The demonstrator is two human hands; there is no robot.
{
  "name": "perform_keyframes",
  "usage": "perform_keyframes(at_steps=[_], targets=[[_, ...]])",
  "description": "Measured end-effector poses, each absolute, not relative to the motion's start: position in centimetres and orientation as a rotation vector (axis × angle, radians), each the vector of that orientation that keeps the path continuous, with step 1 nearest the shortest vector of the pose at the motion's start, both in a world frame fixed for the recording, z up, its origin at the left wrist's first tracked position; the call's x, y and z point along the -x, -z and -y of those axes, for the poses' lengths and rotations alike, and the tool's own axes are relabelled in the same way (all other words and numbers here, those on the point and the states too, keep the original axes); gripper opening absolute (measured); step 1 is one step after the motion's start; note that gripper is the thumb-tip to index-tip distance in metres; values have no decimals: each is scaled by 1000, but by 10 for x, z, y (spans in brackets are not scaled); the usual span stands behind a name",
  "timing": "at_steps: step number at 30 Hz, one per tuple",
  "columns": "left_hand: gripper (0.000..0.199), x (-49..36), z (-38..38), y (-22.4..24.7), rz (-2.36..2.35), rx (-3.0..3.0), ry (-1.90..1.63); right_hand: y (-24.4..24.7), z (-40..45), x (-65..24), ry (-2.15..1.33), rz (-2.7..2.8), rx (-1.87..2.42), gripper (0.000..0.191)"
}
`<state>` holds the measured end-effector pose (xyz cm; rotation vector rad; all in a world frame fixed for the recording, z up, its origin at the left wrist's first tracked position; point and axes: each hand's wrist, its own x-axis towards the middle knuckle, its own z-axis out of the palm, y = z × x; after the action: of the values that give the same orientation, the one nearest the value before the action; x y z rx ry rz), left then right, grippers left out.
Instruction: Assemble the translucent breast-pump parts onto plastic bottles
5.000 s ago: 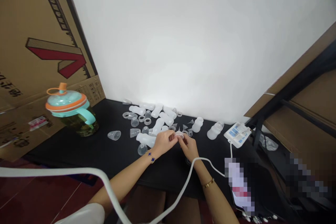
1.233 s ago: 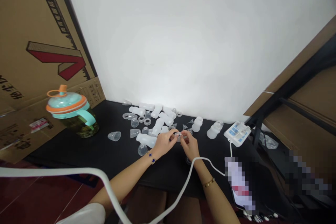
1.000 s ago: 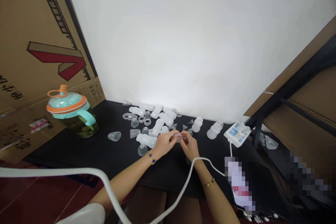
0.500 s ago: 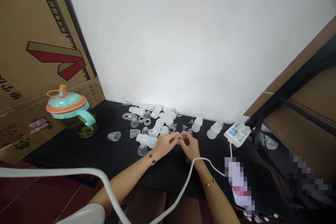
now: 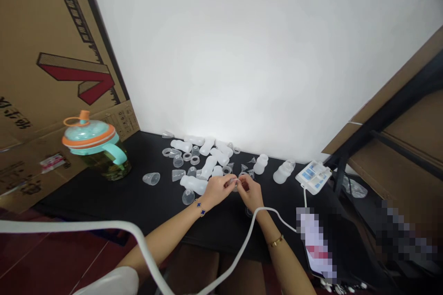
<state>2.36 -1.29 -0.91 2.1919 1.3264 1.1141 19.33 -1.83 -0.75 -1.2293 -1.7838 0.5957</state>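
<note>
In the head view, my left hand [image 5: 218, 190] and my right hand [image 5: 252, 192] meet over the black table. Both pinch a small clear bottle ring [image 5: 236, 180] between their fingertips; fingers partly hide it, and whether another part sits inside I cannot tell. Left of my left hand lies a milky white baby bottle [image 5: 194, 185] on its side, with a clear dome cap [image 5: 188, 197] in front of it. Beyond my hands lie more bottles [image 5: 208, 167], loose rings [image 5: 194, 160] and clear bottle nipples [image 5: 244, 167]. An upright bottle [image 5: 260, 164] stands behind my right hand.
A teal and orange jug [image 5: 97, 147] stands at the left by a cardboard box [image 5: 62, 32]. On the right are a bottle with a clear top [image 5: 284, 172], a white power strip [image 5: 314, 177] and a phone [image 5: 316, 244]. A white cable [image 5: 238, 258] loops across the foreground.
Both hands stay in nearly the same place with the ring between them; their fingers have shifted very slightly. The surroundings sit a touch further right in the view.
</note>
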Motion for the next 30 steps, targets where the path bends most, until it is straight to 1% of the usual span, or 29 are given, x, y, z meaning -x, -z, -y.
perform_keyframes(at_steps=[5,16,30], targets=[[22,-24,13,9,-1348,-2192,-1125,9,18,-194,-572,1806,1221,15],[24,-25,16,6,-1329,-2190,-1117,8,19,-194,-581,1785,1255,16],[23,-25,16,8,-1348,-2234,-1116,9,18,-193,-603,1757,1239,12]])
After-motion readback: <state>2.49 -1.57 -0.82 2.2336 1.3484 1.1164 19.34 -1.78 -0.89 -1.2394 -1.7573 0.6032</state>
